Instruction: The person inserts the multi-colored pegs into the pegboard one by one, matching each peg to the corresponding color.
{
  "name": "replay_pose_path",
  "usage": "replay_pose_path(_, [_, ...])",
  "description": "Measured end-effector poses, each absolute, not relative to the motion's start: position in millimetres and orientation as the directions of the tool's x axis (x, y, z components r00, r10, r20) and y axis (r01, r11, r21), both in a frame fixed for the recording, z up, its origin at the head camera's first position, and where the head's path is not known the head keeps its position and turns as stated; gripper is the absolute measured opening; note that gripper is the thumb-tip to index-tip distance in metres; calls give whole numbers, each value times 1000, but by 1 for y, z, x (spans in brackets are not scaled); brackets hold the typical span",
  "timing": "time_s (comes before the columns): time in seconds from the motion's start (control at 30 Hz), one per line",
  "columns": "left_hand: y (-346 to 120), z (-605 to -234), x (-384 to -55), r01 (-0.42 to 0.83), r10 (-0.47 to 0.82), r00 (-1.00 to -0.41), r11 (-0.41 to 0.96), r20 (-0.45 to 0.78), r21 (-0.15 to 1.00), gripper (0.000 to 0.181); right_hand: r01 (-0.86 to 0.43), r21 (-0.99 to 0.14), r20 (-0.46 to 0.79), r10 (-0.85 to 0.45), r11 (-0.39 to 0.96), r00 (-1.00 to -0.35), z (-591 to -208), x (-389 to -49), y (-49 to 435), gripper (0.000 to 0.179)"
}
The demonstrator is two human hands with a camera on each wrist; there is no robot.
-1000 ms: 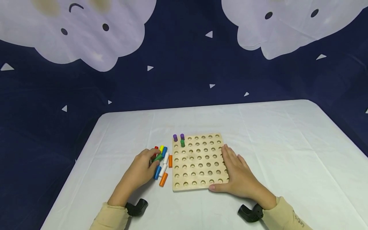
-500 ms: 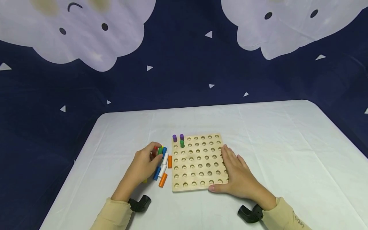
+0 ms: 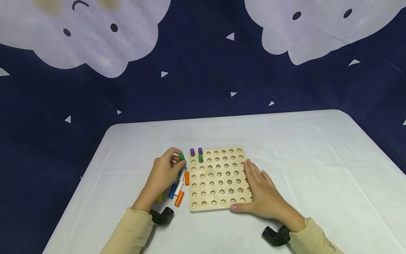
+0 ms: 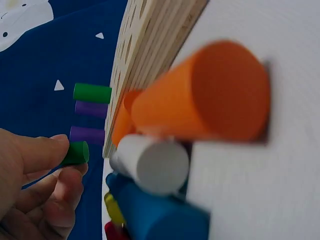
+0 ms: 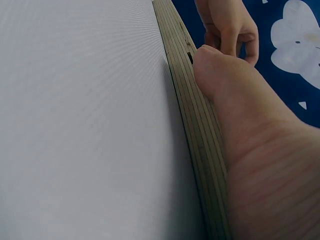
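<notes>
Between thumb and fingers, my left hand (image 3: 165, 170) pinches a green peg (image 3: 181, 157), raised just left of the pegboard's far left corner. The left wrist view shows the same green peg (image 4: 76, 153) sticking out past the thumb. On the wooden pegboard (image 3: 215, 179), two purple pegs (image 3: 200, 151) stand in the far row at the left, and a second green peg (image 3: 200, 158) stands in the row below. My right hand (image 3: 264, 194) rests on the board's near right corner, fingers along the right side, thumb at the near edge.
Loose pegs lie left of the board: two orange pegs (image 3: 179, 199), white pegs (image 3: 179, 188), a blue peg (image 3: 172, 191) and a yellow peg (image 3: 159, 197) partly under the left wrist. A red peg (image 4: 116, 231) shows in the left wrist view. White cloth covers the table (image 3: 301, 151).
My left hand has picked the green peg up from the loose pile and carried it away from me and right, towards the board. The right hand has stayed in place.
</notes>
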State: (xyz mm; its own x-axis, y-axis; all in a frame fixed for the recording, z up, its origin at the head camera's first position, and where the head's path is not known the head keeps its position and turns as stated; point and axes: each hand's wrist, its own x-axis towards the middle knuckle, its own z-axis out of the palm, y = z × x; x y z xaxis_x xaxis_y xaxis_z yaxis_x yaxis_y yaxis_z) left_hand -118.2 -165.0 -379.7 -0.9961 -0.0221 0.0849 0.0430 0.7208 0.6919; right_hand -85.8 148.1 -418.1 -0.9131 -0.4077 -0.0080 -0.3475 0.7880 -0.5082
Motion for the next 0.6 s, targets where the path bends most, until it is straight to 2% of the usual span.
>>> replay_pose_path(0.23, [-153, -380, -124, 3, -72, -995, 699, 75, 715, 23, -352, -503, -6, -411, 789, -912, -419, -86, 149, 141])
replay_pose_path(0.6, [-146, -383, -132, 34, -44, -994, 753, 101, 657, 22, -351, -513, -10, -414, 783, -910, -419, -87, 148, 141])
